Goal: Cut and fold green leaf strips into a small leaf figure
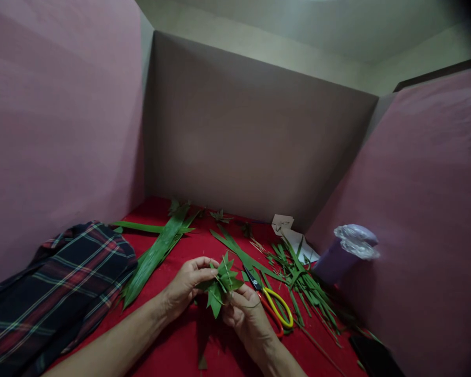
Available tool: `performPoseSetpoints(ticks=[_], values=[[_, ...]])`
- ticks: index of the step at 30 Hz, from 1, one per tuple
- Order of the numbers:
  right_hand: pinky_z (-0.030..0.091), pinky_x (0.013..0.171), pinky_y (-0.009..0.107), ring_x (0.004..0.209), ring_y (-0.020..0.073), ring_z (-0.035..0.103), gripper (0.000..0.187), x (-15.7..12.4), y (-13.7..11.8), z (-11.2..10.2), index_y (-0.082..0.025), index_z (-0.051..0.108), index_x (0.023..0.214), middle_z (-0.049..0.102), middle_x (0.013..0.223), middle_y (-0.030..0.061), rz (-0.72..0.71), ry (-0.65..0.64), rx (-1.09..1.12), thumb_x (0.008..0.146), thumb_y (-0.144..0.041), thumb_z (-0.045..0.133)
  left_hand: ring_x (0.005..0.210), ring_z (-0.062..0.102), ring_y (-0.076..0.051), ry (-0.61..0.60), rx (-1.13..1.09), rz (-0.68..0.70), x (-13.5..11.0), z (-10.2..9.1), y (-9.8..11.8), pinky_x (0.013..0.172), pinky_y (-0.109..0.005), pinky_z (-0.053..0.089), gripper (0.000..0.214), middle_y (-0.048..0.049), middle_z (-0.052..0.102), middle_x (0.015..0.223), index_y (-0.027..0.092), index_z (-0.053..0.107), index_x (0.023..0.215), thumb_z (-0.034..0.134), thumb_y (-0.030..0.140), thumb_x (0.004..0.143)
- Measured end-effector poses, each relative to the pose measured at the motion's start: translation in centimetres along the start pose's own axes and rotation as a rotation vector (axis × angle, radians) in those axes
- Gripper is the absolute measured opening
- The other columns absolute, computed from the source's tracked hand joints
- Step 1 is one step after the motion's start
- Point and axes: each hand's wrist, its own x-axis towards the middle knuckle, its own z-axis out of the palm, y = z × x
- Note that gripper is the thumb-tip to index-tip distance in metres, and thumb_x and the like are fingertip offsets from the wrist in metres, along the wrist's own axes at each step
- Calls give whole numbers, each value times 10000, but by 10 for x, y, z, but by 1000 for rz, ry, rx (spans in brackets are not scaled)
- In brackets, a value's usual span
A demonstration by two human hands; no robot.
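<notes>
Both my hands hold a small folded piece of green leaf strips [221, 281] with pointed tips sticking out, just above the red cloth [180, 345]. My left hand [186, 287] pinches its left side with fingers closed. My right hand [246, 314] grips it from below and to the right, fingers curled round the stem part. Scissors [272, 303] with yellow and red handles lie right beside my right hand.
Long green leaves [157, 251] lie at the left back. A heap of cut leaf strips [302, 280] lies at the right. A plaid cloth [58, 293] sits at the left, a purple container [341, 254] with a plastic-wrapped top at the right. Pink and grey walls enclose the area.
</notes>
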Motion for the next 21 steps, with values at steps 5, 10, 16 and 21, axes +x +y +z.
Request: performPoseSetpoints(ticks=[5,10,16,21], values=[[270,375,165,384,40,359,223,-1,1,1,-157,502,669,503,510,-40,-2,22,-64,717,-311,657,624,623,-150,32,-69,-14,1,-1,0,569,-237,466,155,-52,677,723,138,615,792,677,186,658],[232,331,160,327,26,290,271,-2,4,2,-176,461,639,472,471,-70,-113,87,-182,722,-359,643,662,630,-153,33,-216,-85,2,-6,-6,579,-243,485,148,-59,683,770,135,628,819,651,133,673],[234,338,171,343,39,277,272,0,10,-3,-185,478,674,418,476,-89,-347,191,-368,722,-414,618,598,638,-127,37,-374,-178,5,-8,-4,578,-221,508,119,-63,698,737,103,636,803,602,55,699],[317,423,197,434,73,367,229,-6,6,1,-171,514,639,445,521,-56,-517,223,-549,778,-344,569,575,646,-154,12,-421,-278,6,-9,1,590,-270,531,76,-75,693,671,90,622,805,576,97,745]])
